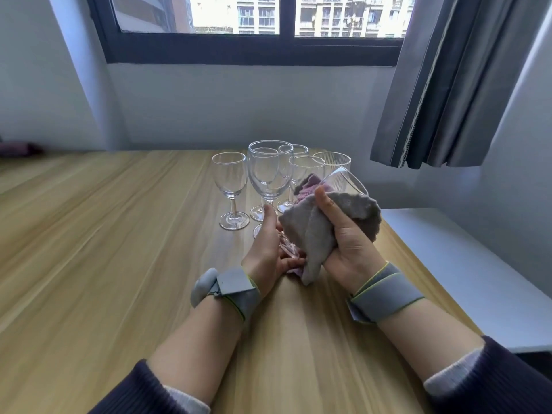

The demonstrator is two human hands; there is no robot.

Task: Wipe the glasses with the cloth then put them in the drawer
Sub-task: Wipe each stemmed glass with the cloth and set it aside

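My right hand [343, 234] grips a grey cloth [310, 231] wrapped round a tilted clear glass [346, 180], whose rim points up and to the right. A pink part of the cloth is stuffed into the glass's mouth. My left hand [268, 249] holds the base end of that glass, just above the wooden table [119, 249]. Several clear stemmed wine glasses [231, 186] stand upright in a group behind my hands. A ribbed tumbler [334, 159] stands at the back right of the group. No drawer is in view.
A white surface [463, 264] adjoins the table's right edge, lower than it. A grey curtain [448, 85] hangs at the upper right beside a window [254, 28]. A dark object [18, 149] lies at the far left of the table.
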